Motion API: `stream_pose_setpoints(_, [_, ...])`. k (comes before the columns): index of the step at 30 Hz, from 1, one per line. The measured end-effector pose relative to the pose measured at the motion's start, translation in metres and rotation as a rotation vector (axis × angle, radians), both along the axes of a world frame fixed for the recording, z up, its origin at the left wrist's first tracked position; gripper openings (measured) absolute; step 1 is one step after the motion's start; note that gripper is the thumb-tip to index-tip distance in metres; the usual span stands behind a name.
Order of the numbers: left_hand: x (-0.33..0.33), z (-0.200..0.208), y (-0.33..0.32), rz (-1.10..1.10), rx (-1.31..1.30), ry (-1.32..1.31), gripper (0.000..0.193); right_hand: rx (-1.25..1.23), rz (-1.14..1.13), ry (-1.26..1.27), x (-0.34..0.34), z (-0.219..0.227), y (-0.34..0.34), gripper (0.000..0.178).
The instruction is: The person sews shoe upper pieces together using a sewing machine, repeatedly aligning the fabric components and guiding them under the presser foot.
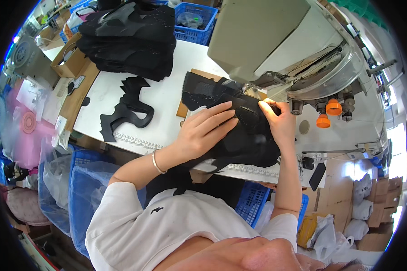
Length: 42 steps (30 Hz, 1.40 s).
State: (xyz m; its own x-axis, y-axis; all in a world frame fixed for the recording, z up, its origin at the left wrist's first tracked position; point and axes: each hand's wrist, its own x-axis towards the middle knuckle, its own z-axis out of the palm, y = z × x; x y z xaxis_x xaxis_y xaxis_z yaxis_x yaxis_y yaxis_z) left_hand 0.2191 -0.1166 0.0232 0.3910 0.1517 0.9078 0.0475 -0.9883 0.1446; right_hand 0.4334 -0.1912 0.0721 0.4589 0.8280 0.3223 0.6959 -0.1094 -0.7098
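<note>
A black fabric piece [251, 147] with rows of small holes along its edges lies on the white sewing table [176, 58], partly beneath the head of a sewing machine [257, 40]. My left hand [204, 130] rests flat on it, fingers stretched out and pointing toward the machine. Beside the lit presser foot [254, 91], my right hand [281, 123] pinches the edge of the piece between thumb and fingers. The needle tip is too small to make out. Left of my left hand lies a loose black cut-out part [131, 106] with jagged edges.
At the back left a tall stack of black pieces [131, 40] stands on the table, with a blue crate [194, 20] behind it. Orange knobs [333, 107] stick out from the machine at the right. Blue plastic-lined bins [95, 194] are below on the left.
</note>
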Motion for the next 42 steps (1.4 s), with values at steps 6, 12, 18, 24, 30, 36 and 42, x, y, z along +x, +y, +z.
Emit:
stream_pose_setpoints(6, [0.018, -0.016, 0.018, 0.013, 0.048, 0.020, 0.028, -0.128, -0.106, -0.004, 0.021, -0.016, -0.005, 0.040])
stream_pose_setpoints(12, [0.021, -0.015, 0.023, 0.002, 0.058, 0.026, 0.028, -0.129, -0.057, 0.049, 0.020, -0.008, -0.004, 0.047])
stream_pose_setpoints(18, [0.020, -0.013, 0.022, 0.007, 0.041, 0.060, 0.029, -0.056, -0.039, -0.109, 0.033, -0.024, -0.003, 0.041])
stream_pose_setpoints(24, [0.017, 0.007, 0.019, 0.038, 0.028, 0.166, 0.030, -0.069, 0.029, -0.154, 0.037, -0.012, 0.000, 0.041])
stream_pose_setpoints(30, [0.017, 0.031, 0.025, 0.017, 0.060, 0.284, 0.035, -0.136, 0.251, -0.490, 0.063, -0.021, 0.010, 0.035])
stream_pose_setpoints(36, [0.028, 0.027, 0.018, 0.071, -0.025, 0.234, 0.035, -0.080, 0.413, -0.364, 0.078, -0.029, 0.020, 0.031])
stream_pose_setpoints(42, [0.030, 0.022, 0.018, 0.109, 0.017, 0.234, 0.036, -0.194, 0.386, 0.002, 0.086, -0.034, 0.038, 0.027])
